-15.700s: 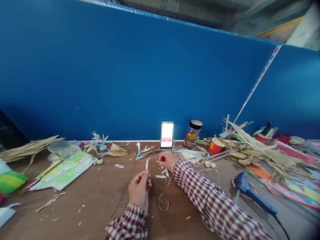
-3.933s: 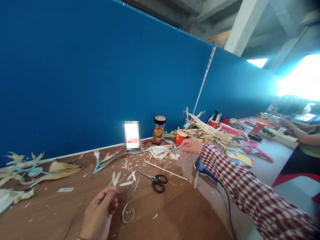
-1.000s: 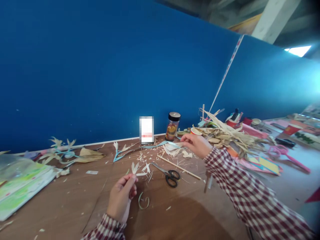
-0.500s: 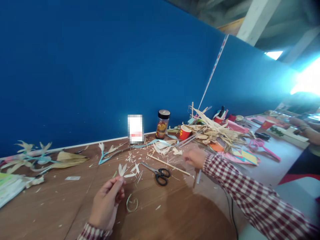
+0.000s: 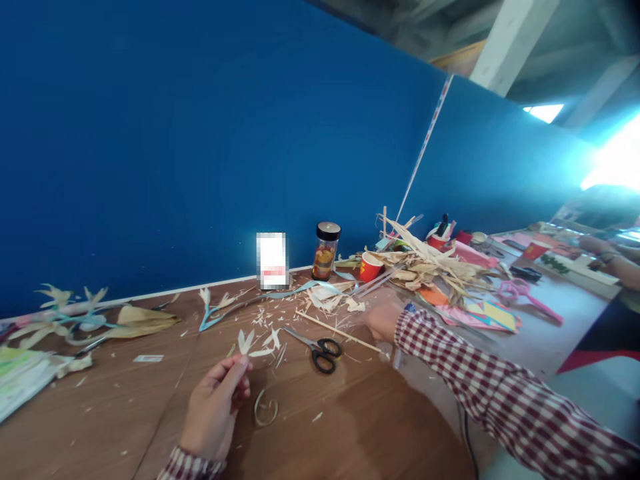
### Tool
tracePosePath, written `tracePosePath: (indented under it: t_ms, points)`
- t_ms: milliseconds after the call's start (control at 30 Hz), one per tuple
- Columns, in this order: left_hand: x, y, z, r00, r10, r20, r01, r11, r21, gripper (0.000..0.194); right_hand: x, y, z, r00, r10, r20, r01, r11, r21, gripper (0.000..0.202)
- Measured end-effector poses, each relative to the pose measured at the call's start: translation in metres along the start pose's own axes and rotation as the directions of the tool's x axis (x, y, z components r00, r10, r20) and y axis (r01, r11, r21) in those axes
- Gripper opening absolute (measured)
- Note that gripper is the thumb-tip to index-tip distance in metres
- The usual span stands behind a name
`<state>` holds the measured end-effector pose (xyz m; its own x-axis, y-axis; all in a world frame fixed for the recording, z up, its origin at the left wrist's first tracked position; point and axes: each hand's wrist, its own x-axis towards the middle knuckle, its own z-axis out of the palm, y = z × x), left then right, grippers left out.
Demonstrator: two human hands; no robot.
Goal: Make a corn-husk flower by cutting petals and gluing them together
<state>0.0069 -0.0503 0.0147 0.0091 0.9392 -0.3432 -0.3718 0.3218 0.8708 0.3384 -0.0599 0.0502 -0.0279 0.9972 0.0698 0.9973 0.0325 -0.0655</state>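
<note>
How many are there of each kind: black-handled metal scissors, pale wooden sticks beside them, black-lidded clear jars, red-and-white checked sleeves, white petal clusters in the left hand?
Black-handled metal scissors: 1
Pale wooden stick: 1
Black-lidded clear jar: 1
Checked sleeves: 2
White petal cluster in left hand: 1
Total: 6

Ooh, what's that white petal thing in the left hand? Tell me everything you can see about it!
The petal piece is small and pale, with at least two thin, pointed petals spreading apart like a V. It looks like dry husk or paper. Its tips point up and away from the person. The left hand pinches its lower end, so that part is hidden. Behind it is the brown table.
</note>
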Motion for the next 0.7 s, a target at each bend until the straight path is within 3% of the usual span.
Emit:
tracePosePath:
  t_ms: [133,233,333,400,533,633,700]
  points:
    - [-0.001,0.0,0.001,1.0,0.003,-0.002,-0.003,1.0,-0.016,0.03,-0.002,0.003,-0.019,0.997,-0.073,-0.031,0.077,0.989,0.125,0.003]
    - [-0.002,0.001,0.001,1.0,0.0,0.005,0.001,1.0,-0.024,0.029,-0.003,-0.002,-0.03,0.995,-0.075,-0.07,0.09,0.969,0.229,0.011]
    - [-0.003,0.001,0.001,1.0,0.002,0.017,-0.002,1.0,-0.028,0.027,-0.001,-0.019,-0.039,0.99,-0.071,-0.121,0.117,0.896,0.428,0.02]
    - [-0.004,0.001,0.002,1.0,0.006,0.021,-0.006,1.0,-0.03,0.026,0.0,-0.035,-0.05,0.985,-0.062,-0.162,0.143,0.819,0.556,0.015]
    - [-0.003,0.001,0.002,1.0,0.001,-0.006,-0.002,0.999,-0.043,0.027,0.001,-0.062,-0.093,0.952,-0.173,-0.252,0.295,0.736,0.609,0.01]
    - [-0.003,0.001,0.003,1.0,0.013,0.003,-0.013,0.999,-0.053,0.027,0.001,-0.066,-0.127,0.924,-0.216,-0.316,0.373,0.694,0.616,0.006]
    - [-0.003,0.001,0.003,0.999,0.029,0.026,-0.027,0.998,-0.058,0.026,0.004,-0.063,-0.139,0.93,-0.196,-0.313,0.351,0.732,0.585,0.016]
